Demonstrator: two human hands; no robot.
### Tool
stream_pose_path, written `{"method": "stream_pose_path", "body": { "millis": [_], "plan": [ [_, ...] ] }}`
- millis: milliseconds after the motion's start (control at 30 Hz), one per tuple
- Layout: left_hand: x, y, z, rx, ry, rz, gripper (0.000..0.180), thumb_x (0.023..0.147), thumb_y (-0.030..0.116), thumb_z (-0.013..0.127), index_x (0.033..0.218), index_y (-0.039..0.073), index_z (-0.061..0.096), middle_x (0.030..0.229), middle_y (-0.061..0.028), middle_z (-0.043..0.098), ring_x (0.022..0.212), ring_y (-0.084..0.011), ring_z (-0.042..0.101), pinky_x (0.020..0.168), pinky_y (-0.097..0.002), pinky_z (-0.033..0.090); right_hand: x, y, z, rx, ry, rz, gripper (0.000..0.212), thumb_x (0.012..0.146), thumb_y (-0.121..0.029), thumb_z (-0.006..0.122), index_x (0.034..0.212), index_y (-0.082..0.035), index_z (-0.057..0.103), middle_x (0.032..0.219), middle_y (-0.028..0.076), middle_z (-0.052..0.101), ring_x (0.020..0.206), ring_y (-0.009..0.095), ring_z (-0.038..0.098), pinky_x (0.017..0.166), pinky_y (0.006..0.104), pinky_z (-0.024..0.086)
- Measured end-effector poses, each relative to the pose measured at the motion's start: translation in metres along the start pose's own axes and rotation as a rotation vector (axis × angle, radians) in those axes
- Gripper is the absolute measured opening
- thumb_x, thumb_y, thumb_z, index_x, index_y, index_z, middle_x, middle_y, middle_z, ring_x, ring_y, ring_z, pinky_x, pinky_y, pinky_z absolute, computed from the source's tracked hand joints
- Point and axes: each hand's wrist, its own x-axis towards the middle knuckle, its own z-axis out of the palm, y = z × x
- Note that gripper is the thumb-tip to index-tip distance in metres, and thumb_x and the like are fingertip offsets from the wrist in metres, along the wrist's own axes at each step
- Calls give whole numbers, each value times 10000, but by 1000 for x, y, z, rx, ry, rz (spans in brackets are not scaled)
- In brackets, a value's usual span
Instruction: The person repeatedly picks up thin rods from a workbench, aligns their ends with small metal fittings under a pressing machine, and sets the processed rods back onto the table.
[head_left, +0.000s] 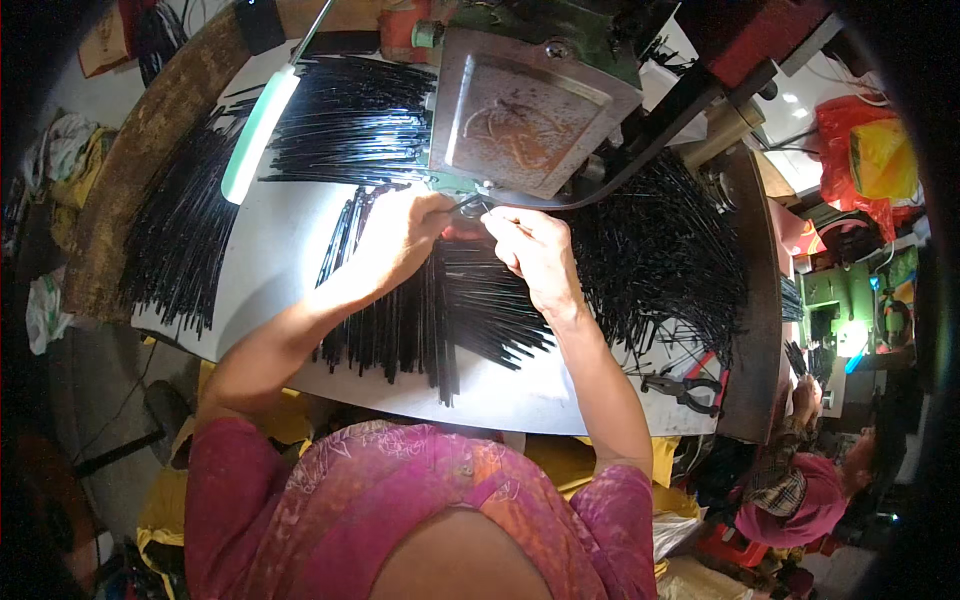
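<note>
Two hands up close to a machine, dark rods all over the bench.

Far left there's a worn wooden edging [105,200], then a fan of black rods [180,230] on the white tabletop [265,240], with a lit lamp [262,135] hanging beside it and another stack [350,125] behind. The left hand [400,235] looks to be pinching a thin dark strip [463,201] between thumb and fingers, right below the green machine [525,110]; more rods [440,320] lie under the wrists. The right hand [535,250] has its fingertips bunched near the same spot, but I can't tell if they're gripping anything. Right of that: a messy pile [655,255], red-handled pliers [665,385] near the bench edge, and a co-worker [800,500] in pink by another green machine [850,295].
</note>
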Motion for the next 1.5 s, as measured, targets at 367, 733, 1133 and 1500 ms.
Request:
{"method": "stream_pose_path", "body": {
  "millis": [367, 733, 1133, 1500],
  "plan": [
    [6, -4, -7, 103, -46, 63, 128, 821, 58, 522, 860, -17, 618, 735, -102, 613, 650, -151, 571, 601, -264, 459, 2, -2, 1, -16, -31, -9, 135, 824, -110, 578, 822, 19, 616, 549, -41, 433, 449, 28, 341, 409, 184, 228],
    [-4, 5, -9, 488, 54, 327, 108, 841, 104, 493, 892, 41, 564, 794, -131, 539, 671, -300, 564, 611, -354, 461, 3, 1, 2, -84, 4, 3, 171, 834, -160, 564, 820, 1, 620, 525, -24, 438, 433, 36, 333, 402, 189, 216],
    [-47, 2, -46, 302, 110, 207, 116, 752, 28, 558, 865, 3, 564, 783, -140, 570, 723, -286, 564, 642, -354, 457, -1, -2, 0, 19, -86, 120, 178, 869, -144, 521, 789, 0, 588, 505, -36, 413, 386, 25, 296, 360, 181, 200],
    [-47, -33, -88, 501, 8, -531, 231, 723, 200, 523, 783, -3, 615, 727, -205, 608, 740, -350, 597, 694, -413, 454, -8, 2, -11, 85, 100, 196, 124, 876, -152, 535, 859, -30, 548, 657, 23, 529, 478, 55, 463, 410, 158, 331]
  ]
}}
